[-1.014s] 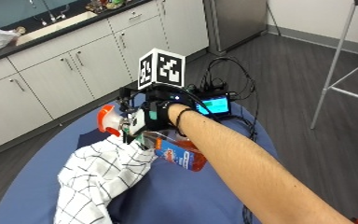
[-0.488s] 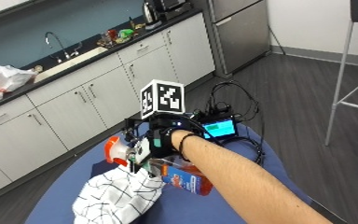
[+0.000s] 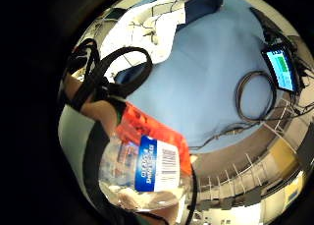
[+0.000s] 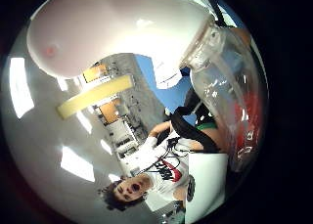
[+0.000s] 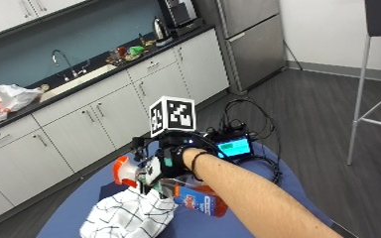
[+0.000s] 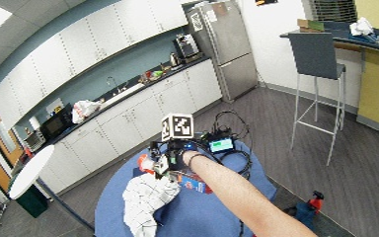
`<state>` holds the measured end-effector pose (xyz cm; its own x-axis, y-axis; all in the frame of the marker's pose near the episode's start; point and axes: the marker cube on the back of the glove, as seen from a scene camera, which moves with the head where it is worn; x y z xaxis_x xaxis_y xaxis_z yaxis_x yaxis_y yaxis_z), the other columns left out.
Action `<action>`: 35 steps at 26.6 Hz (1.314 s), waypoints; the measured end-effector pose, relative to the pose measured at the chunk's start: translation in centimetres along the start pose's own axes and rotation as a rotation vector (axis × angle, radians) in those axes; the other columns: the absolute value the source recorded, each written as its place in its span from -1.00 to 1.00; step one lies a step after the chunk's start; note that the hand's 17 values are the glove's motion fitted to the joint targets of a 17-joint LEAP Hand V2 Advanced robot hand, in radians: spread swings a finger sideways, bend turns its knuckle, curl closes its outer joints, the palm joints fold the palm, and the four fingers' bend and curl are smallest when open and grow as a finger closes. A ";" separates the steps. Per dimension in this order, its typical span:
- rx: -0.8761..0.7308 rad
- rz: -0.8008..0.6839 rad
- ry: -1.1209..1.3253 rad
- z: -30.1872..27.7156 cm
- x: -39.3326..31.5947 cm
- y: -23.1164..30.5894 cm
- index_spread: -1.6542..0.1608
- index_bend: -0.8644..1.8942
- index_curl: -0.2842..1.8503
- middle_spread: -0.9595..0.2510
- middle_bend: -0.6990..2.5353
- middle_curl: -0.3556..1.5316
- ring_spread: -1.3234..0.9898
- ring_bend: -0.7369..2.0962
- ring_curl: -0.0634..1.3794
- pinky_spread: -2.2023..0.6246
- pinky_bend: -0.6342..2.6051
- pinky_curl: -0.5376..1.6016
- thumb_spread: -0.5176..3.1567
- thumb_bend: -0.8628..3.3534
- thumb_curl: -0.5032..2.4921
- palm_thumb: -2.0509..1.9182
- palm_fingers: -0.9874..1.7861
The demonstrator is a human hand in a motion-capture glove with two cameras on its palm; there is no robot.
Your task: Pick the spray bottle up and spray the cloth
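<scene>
My gloved right hand (image 5: 170, 161) grips the spray bottle (image 5: 200, 202) round its neck, fingers curled. The bottle is clear with an orange and blue label and an orange sprayer head (image 5: 123, 171). It is tilted low over the round blue table (image 5: 280, 181), head end above the edge of the cloth (image 5: 131, 215). The cloth is white with a dark check and lies crumpled on the table. The little finger side palm view shows the bottle (image 3: 147, 161) close, with the cloth (image 3: 157, 14) farther off. In the wide view the hand (image 6: 173, 159) is beside the cloth (image 6: 147, 197).
A small device with a lit screen (image 5: 233, 146) and coiled black cables (image 3: 252, 95) lie on the table beyond the hand. White kitchen cabinets (image 5: 111, 119) stand behind the table. A bar stool (image 5: 375, 74) stands to the right.
The outside camera has moved, so its whole picture has shifted. My hand still grips the bottle beside the cloth; I see no clear move of either.
</scene>
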<state>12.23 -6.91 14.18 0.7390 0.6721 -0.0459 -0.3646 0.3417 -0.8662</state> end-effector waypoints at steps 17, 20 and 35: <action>-0.008 -0.004 -0.019 0.4 1.2 0.7 0.55 -0.33 -0.61 0.44 -0.23 -0.14 0.09 -0.07 -0.36 0.58 -0.31 -0.19 -0.22 -0.60 -0.28 0.49 0.50; -0.002 -0.005 -0.032 0.5 1.5 0.9 0.55 -0.34 -0.61 0.44 -0.23 -0.14 0.09 -0.07 -0.36 0.58 -0.31 -0.19 -0.22 -0.60 -0.28 0.49 0.50; 0.153 -0.319 -0.217 3.8 -1.8 3.3 0.55 -0.34 -0.61 0.44 -0.23 -0.14 0.09 -0.07 -0.36 0.57 -0.30 -0.18 -0.22 -0.60 -0.27 0.49 0.50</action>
<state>7.53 -4.54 13.27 0.6978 0.6340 0.3333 -0.2284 0.6380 -0.7354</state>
